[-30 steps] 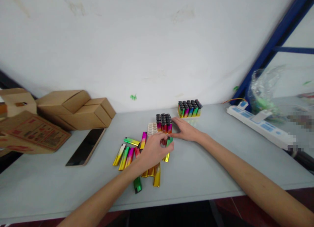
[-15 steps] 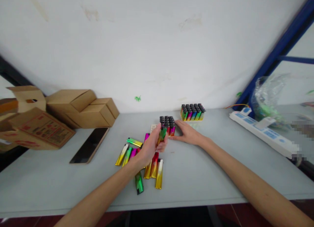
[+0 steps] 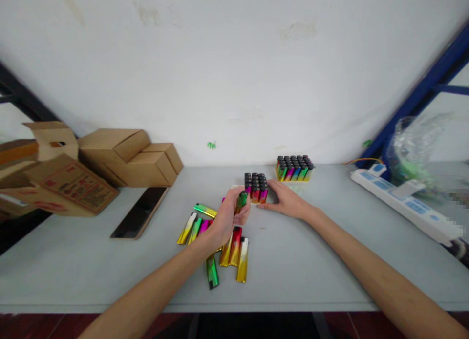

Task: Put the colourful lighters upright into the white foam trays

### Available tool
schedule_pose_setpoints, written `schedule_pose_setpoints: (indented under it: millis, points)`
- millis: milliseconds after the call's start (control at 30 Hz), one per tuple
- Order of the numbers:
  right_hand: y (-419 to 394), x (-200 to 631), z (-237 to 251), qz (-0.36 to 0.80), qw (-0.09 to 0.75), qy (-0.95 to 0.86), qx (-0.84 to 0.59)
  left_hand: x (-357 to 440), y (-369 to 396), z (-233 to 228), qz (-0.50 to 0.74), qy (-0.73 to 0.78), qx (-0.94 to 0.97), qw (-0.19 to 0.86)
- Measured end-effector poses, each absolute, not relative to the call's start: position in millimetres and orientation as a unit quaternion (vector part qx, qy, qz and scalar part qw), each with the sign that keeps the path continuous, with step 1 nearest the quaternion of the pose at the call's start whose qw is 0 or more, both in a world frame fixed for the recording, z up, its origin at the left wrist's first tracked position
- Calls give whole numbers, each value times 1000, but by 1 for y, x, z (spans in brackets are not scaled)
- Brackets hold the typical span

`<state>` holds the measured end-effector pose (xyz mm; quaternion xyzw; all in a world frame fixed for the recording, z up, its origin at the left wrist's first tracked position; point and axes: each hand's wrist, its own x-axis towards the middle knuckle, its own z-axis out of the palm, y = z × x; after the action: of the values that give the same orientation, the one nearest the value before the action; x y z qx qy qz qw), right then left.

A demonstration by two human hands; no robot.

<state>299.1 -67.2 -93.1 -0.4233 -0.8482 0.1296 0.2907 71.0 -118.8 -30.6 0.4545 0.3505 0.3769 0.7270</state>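
Observation:
My left hand (image 3: 229, 213) is closed around a green lighter (image 3: 241, 201), held just in front and left of a small upright block of lighters (image 3: 256, 188) with black tops and pink and red bodies. My right hand (image 3: 287, 201) curves along the right side of that block, thumb and fingers apart; its fingertips are at or very near the block. Below and left of my left hand lie several loose shiny lighters, among them a white-and-gold lighter (image 3: 243, 261), a red-and-gold lighter (image 3: 235, 247) and a green lighter (image 3: 212, 272). My left hand and wrist hide part of this pile.
A larger block of upright lighters (image 3: 295, 168) stands near the wall. On the left are a smartphone (image 3: 139, 213), closed cardboard boxes (image 3: 146, 160) and an open carton (image 3: 73, 187). To the right lie a white power strip (image 3: 399, 202) and a clear plastic bag (image 3: 410, 148).
The whole view has shifted, so things sit slightly further right. My left hand, still holding the green lighter, has drawn slightly left of the small block. The right hand stays beside it.

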Motion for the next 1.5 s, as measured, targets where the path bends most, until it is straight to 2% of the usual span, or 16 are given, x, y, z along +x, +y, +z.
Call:
schedule_pose_setpoints:
  millis: [400, 733, 1500]
  points:
    - [-68, 299, -93, 136, 290, -846, -427, 72, -115, -35, 416, 418, 443, 675]
    - [-67, 299, -95, 136, 284, -846, -430, 74, -114, -36, 399, 442, 433, 677]
    - [-68, 299, -94, 136, 290, -846, -426, 73, -119, -39, 421, 418, 463, 658]
